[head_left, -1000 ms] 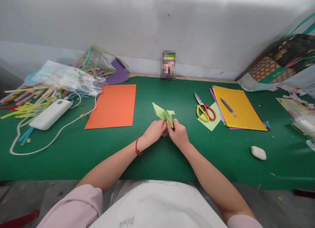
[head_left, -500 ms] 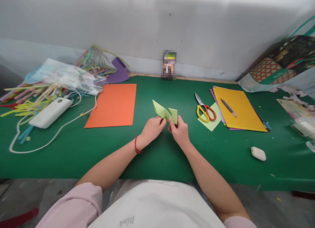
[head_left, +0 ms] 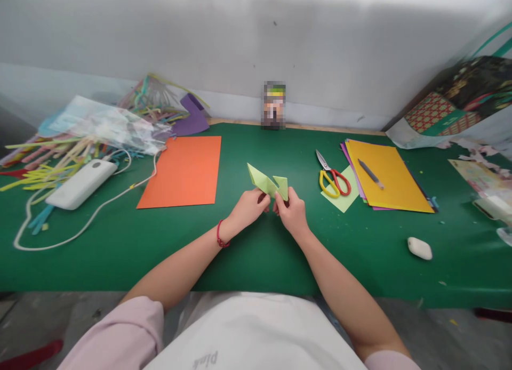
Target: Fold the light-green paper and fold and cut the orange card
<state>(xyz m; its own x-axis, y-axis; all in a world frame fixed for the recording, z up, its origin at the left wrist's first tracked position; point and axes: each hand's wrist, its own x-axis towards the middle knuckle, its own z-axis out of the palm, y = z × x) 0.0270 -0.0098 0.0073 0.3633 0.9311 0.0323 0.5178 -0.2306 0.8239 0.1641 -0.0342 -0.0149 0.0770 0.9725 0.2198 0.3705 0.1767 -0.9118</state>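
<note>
A light green folded paper piece [head_left: 264, 183] is held up over the middle of the green table, between both hands. It has a long pointed flap at its upper left and a shorter triangular flap on the right. My left hand [head_left: 252, 207], with a red cord bracelet at the wrist, pinches its lower edge from the left. Closed on the right end is my right hand [head_left: 291, 210], thumb pressed on the paper. The fingers behind and below the paper are partly hidden.
Scissors [head_left: 334, 178] lie on a light green sheet [head_left: 344, 202] at the right, beside stacked coloured paper [head_left: 394, 178] bearing a grey pen [head_left: 370, 174]. A white case [head_left: 420, 248] sits nearer. Leftward are an orange sheet [head_left: 184, 173], a white power bank [head_left: 82, 183] with cable and paper strips.
The view has shifted very slightly. Both hands keep their grip on the folded paper, and nothing else has visibly moved.
</note>
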